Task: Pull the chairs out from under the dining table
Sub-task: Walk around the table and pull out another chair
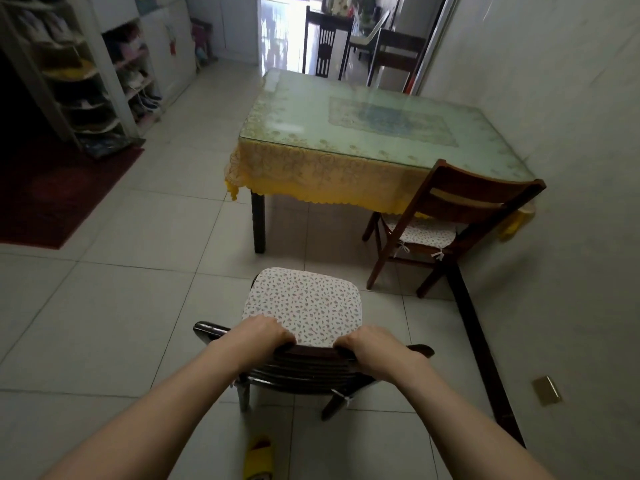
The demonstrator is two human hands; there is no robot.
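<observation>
A dark wooden chair (304,370) with a white flowered cushion stands on the tiled floor, well clear of the dining table (367,133). My left hand (266,332) and my right hand (372,346) both grip the top rail of its backrest. A second wooden chair (460,206) with a similar cushion sits at the table's near right corner, its seat partly under the yellow tablecloth. A third dark chair (327,43) stands at the table's far end.
A white wall runs along the right with a dark baseboard (485,355). Shoe shelves (104,81) and a dark red rug (59,192) lie at the left. A yellow slipper (258,457) shows by my feet. An open doorway lies beyond the table.
</observation>
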